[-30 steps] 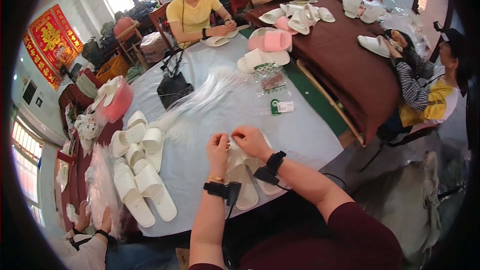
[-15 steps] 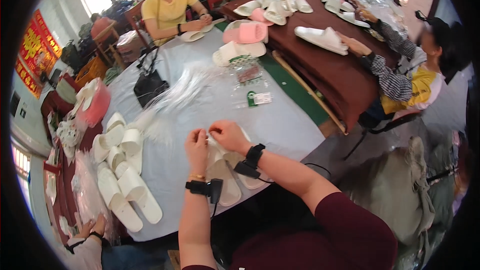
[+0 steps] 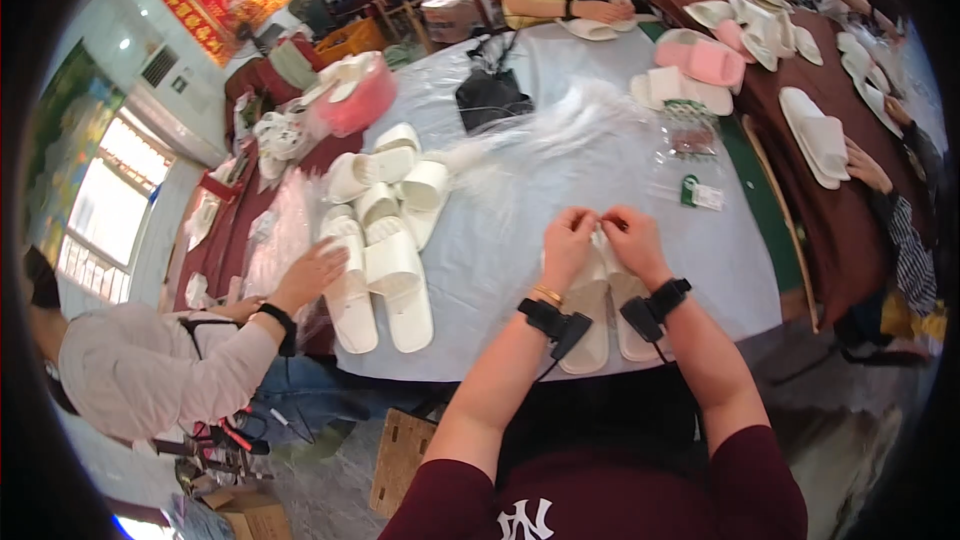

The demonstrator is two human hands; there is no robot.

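Note:
Side by side, my left hand (image 3: 568, 243) and my right hand (image 3: 634, 243) meet above a pair of white slippers (image 3: 585, 325). The fingertips of both are pinched together and almost touch. Whatever they hold between them is too small to make out. My hands and wrists cover the upper part of the slippers, whose heels point toward me at the table's near edge. Beyond my hands spreads a loose bundle of thin clear strands (image 3: 575, 120). To the left of it lie several more white slippers (image 3: 395, 270).
A co-worker's hand (image 3: 318, 270) reaches to the slippers on the left. A black bag (image 3: 492, 98) lies farther back; clear plastic packets (image 3: 690, 140) and pink slippers (image 3: 703, 60) are to the right. Other people work at a brown-covered table (image 3: 850, 220).
The view has swung left, so everything sits farther right in the picture. A co-worker at left has brought a hand up to the slippers. My hands stay pinched over the same pair.

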